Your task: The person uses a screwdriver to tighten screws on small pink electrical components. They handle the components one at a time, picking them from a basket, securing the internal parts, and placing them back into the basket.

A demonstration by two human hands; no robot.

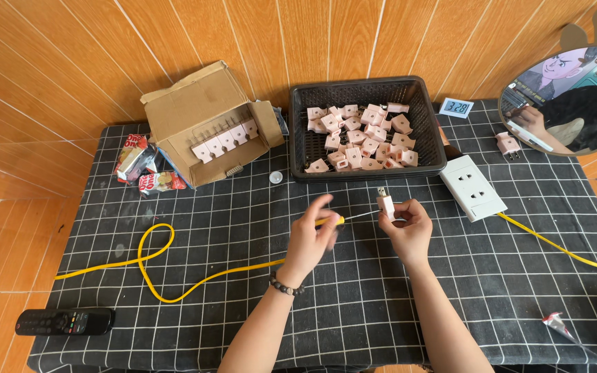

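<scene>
While left hand (pixel 310 238) grips screwdriver (pixel 343 219); right hand (pixel 406 228) pinches plug (pixel 385 204).

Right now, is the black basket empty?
No, the black basket holds a heap of small pink plug adapters.

Bright, even daylight, with only soft shadows under the hands. The left hand (pixel 310 238) is motion-blurred. Wall planks bow at the frame edges.

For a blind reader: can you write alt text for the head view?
Over a black checked tablecloth, the left hand holds a yellow-handled screwdriver to a small plug in the right hand; behind, a black basket holds pink plugs.
</scene>
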